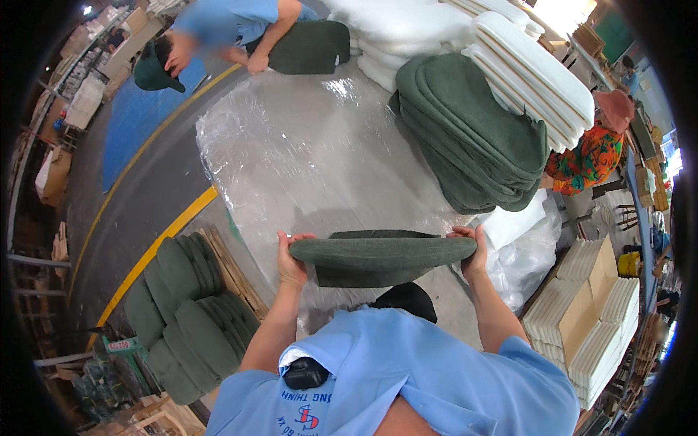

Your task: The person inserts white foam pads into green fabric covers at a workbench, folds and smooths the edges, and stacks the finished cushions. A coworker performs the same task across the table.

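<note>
Between my two hands is a dark green cushion, seen nearly edge-on in front of my chest, with loose-looking fabric above and below its rounded edge. My left hand grips its left end, thumb and fingers around the fabric. At the opposite end my right hand closes on it in the same way. The cushion is over the near side of a large work table covered in clear plastic film. Farther right on that table lies a thick heap of dark green fabric covers.
White padding is stacked behind the heap. A co-worker leans over the far left table edge, hands on another green cushion. Finished-looking green cushions are piled at left; corrugated pale pieces stand at right. Another person is far right.
</note>
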Action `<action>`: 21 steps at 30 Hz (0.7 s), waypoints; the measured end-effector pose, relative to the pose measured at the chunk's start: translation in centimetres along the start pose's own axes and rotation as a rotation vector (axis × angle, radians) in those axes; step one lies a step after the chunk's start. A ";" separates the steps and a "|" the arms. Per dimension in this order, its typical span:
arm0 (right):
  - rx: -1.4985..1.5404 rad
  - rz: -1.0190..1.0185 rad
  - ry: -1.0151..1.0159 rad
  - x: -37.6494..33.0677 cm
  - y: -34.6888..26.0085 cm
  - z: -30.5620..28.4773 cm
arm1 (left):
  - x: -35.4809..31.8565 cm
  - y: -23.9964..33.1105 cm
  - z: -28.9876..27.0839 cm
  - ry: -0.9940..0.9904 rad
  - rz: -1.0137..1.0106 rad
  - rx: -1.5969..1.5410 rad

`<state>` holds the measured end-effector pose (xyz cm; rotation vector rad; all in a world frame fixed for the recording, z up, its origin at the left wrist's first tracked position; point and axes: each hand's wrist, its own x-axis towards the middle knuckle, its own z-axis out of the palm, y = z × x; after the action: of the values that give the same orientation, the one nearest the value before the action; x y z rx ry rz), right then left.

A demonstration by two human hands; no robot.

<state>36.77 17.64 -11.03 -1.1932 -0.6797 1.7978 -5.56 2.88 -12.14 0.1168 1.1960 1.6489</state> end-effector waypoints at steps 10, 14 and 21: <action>-0.837 -0.016 -0.486 -7.8 -7.2 4.4 | 5.5 5.2 4.9 0.169 0.200 0.047; -1.320 -0.305 -0.689 -9.9 -6.8 14.6 | 7.8 4.0 5.8 0.116 0.332 0.488; -1.389 -0.215 -0.311 -7.6 -4.4 15.7 | 3.1 -0.7 11.3 0.073 0.393 0.453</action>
<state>25.25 13.35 2.16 -1.5251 -2.3449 1.2008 0.22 12.42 -8.46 0.6124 1.6675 1.6916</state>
